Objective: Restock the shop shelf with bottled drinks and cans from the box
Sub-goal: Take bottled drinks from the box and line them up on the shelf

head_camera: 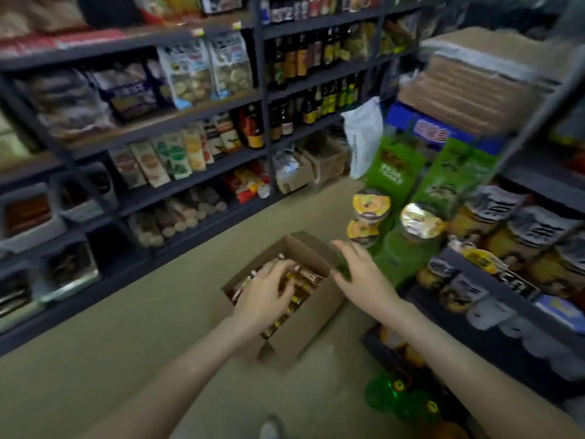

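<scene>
Left hand [266, 289]: inside cardboard box [305, 326], fingers bent and spread over brown bottles [300, 278]; whether one is gripped cannot be told.
Right hand [361, 267]: above box's right rim, thumb and fingers curled round green bottle [344, 270], blurred.
Box: open, on beige floor [133, 327] in aisle, bottles lying packed inside.
More green bottles [400, 397]: on floor, near right forearm.
Right shelf [493, 288]: jars and lidded tubs, just beside box.
Left shelves [202, 167]: snack packets, dark bottles farther back.

Small shop aisle, dark metal shelving [196, 166] packed with snack bags [186, 74]; rows of bottles [300, 58], stacked cartons [468, 90]
</scene>
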Available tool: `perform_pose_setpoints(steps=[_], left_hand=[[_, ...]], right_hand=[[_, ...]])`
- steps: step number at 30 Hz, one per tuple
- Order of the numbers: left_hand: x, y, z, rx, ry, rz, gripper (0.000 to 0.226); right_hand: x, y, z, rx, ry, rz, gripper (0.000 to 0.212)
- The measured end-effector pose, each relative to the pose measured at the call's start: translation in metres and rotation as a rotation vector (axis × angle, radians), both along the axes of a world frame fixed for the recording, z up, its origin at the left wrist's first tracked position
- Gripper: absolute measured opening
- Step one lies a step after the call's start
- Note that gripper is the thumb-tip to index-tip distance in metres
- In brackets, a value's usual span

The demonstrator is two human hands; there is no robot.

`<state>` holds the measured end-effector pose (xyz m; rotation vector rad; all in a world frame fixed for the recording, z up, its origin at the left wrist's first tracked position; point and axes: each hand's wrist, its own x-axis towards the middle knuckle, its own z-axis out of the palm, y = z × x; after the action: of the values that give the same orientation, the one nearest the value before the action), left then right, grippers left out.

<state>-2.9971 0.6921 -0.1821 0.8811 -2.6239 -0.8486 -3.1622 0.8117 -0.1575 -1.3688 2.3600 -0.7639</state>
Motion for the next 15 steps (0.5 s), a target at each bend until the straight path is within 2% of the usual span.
perform_pose_setpoints(steps=[6, 11, 15], left_hand=[[0.023, -0.103, -0.03, 0.027, -0.14, 0.131, 0.037], [0.005, -0.155, -0.077, 0.149, -0.293, 0.158, 0.044], [-0.016, -0.184, -0.129, 0.27, -0.407, 0.2, 0.052]], right_hand=[[0.009, -0.108, -0.048, 0.141, -0.123, 0.057, 0.056], [-0.016, -0.152, -0.094, 0.198, -0.197, 0.034, 0.058], [-0.056, -0.182, -0.146, 0.325, -0.247, 0.013, 0.061]])
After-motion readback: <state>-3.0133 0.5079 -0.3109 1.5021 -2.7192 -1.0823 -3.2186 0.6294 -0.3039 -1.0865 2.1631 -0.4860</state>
